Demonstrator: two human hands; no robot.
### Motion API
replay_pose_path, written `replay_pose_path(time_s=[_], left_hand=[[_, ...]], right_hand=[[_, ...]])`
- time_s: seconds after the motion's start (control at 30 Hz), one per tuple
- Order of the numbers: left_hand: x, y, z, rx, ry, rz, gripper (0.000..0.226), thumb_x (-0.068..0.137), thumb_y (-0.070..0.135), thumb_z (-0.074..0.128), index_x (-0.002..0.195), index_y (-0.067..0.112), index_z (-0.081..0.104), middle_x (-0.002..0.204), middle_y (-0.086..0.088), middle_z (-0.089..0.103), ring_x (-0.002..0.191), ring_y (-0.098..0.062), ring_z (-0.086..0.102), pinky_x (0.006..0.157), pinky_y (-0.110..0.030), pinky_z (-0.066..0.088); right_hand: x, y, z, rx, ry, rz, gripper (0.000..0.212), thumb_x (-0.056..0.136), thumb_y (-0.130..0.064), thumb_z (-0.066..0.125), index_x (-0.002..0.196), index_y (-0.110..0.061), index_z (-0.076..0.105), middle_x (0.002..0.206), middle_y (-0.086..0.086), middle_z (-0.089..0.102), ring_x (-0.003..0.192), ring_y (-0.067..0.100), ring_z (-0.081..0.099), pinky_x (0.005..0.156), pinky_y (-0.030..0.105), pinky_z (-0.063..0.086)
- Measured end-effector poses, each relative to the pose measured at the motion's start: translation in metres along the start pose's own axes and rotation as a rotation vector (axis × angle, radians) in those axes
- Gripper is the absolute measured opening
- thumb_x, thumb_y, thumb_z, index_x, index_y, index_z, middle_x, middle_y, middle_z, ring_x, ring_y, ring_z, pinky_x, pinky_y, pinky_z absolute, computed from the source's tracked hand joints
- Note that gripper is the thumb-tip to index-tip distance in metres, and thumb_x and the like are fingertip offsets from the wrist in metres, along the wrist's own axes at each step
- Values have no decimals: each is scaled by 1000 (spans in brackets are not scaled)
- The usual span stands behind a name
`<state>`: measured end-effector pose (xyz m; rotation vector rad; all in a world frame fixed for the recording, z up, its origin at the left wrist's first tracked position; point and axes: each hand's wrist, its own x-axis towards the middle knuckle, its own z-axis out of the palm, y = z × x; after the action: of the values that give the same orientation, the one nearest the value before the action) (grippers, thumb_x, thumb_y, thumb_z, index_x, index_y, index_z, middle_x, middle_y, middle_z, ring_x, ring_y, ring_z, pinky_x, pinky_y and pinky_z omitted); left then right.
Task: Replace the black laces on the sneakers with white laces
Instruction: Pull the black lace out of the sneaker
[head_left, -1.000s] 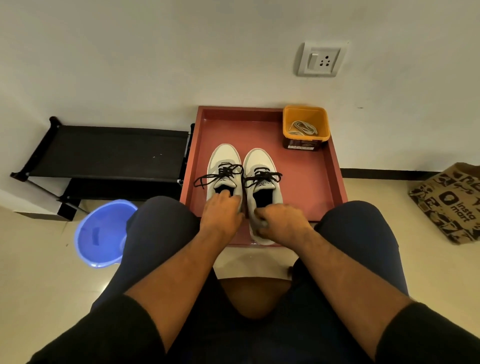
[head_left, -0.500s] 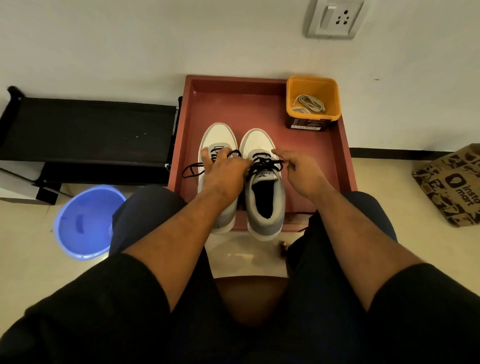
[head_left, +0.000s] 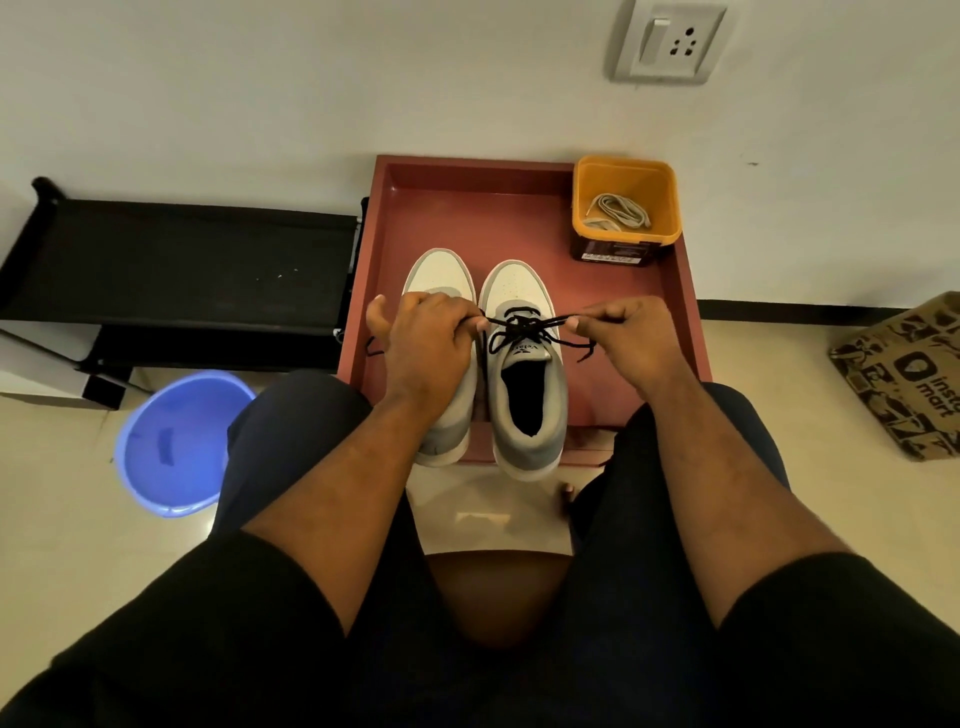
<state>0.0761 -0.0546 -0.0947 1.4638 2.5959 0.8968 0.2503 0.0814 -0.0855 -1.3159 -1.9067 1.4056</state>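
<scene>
Currently both hands, left hand (head_left: 426, 343) and right hand (head_left: 631, 338), pinch the black bow lace (head_left: 524, 328) on the right grey-white sneaker (head_left: 524, 374), ends pulled sideways, across the shoe's length.

You can read "insta mart" in white letters on the brown paper bag (head_left: 906, 374) at the right edge, tilted and partly cut off by the frame; the tongue of the right-hand sneaker (head_left: 527, 364) bears a small dark logo with a brand word too small to make out; the label on the dark box (head_left: 613, 253) under the orange tub (head_left: 626, 200) is unreadable.
</scene>
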Motion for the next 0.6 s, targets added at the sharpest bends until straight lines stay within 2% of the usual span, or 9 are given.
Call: replay_pose_path(time_s=[0.1,0.2,0.33,0.4,0.43,0.47,0.53,0.57,0.6], left_hand=[[-4,-4,-1,-46,112,-94,12,93,28,60,91,27,71,96,12,68,104,-15,55,104,-49,20],[-1,-10,-5,-78,171,-187,9,94,26,57,93,27,66,96,11,66,99,-13,57,104,-45,22],[6,-22,-19,-223,394,-419,10,94,17,54,96,18,64,95,5,60,91,-12,54,100,-51,38],[9,-31,-28,-377,513,-564,13,94,18,54,104,14,61,104,-3,61,97,-19,57,95,-53,45],[10,-32,-30,-407,505,-596,23,93,21,58,115,13,58,115,-7,59,107,-24,56,99,-54,44],[10,-30,-31,-344,421,-586,44,91,27,63,131,14,49,130,-11,52,121,-29,50,106,-53,39],[5,-21,-25,-38,132,-406,84,85,41,68,151,21,21,155,-13,25,144,-36,21,114,-53,18],[2,-13,-20,104,5,-278,84,85,45,66,152,26,19,160,-10,15,148,-34,9,115,-55,10],[1,-2,-16,181,-81,-141,72,87,44,63,149,29,29,161,-6,11,149,-32,2,115,-58,4]], right_hand=[[-2,-4,-4,76,139,49,5,83,-16,75,81,-21,75,78,-11,71,68,-6,63,60,8,45],[-1,-5,-10,153,325,85,5,86,-20,72,90,-19,73,82,-11,67,75,1,62,70,17,51],[0,-3,-22,587,632,172,6,92,-15,65,97,-13,68,82,-1,65,71,10,62,65,25,55],[2,1,-28,770,736,201,10,93,-15,62,102,-12,66,87,0,66,77,12,66,71,28,56],[3,3,-29,780,738,218,15,94,-17,62,109,-14,64,94,-1,66,88,14,67,77,29,56],[3,4,-29,714,696,233,27,93,-21,63,120,-18,60,107,-2,63,103,16,64,84,30,55],[3,9,-22,265,538,175,59,88,-27,69,141,-26,43,136,-1,49,128,19,49,100,37,48],[2,11,-15,33,446,80,65,86,-29,71,143,-28,41,143,-3,44,133,16,43,105,39,45],[1,14,-8,-123,355,-21,60,86,-29,71,140,-27,47,141,-5,45,132,9,43,105,36,44]])
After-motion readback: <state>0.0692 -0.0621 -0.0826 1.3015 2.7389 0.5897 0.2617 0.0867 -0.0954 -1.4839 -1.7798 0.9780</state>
